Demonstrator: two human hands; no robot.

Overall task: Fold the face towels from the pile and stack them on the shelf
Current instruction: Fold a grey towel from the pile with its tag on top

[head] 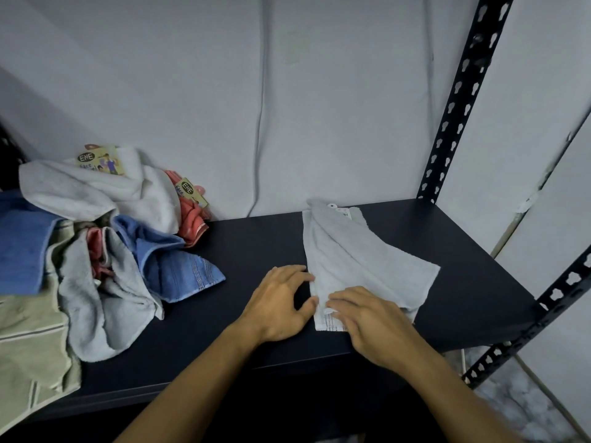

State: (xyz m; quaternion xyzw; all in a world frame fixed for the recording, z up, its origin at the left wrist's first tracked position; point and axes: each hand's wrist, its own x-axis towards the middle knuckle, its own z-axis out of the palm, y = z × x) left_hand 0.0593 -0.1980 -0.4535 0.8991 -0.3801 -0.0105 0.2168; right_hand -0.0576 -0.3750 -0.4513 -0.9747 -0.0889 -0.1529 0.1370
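The fingers of the right hand (372, 327) lie spread and nearly flat on the near corner of the pale grey face towel (361, 260), gripping nothing, which looks meant to pin the fold in place. The fingers of the left hand (281, 303) are loosely curled against the towel's left edge, thumb and fingertips touching the cloth at the fold; whether they pinch a layer or only steady it cannot be told. Held this way, one hand anchors while the other squares the edge, so the step in hand appears to be a fold being flattened or the next one readied. The towel lies on the dark shelf (249, 251), right of centre, folded lengthwise with one layer overlapping at a slant, so its right side is uneven; a small tag shows at its far end near the wall (319, 107). Its near fringed edge sits close to the shelf's front lip, leaving little room to draw it toward the person. There is bare shelf between the towel and the pile of unfolded towels (105, 251), and more to the right up to the slotted black upright (460, 100) at the far corner, so a fold away from the body or sideways seems easiest. The pile, white, blue, coral and green, crowds the left end, with the green towel drooping over the front edge.
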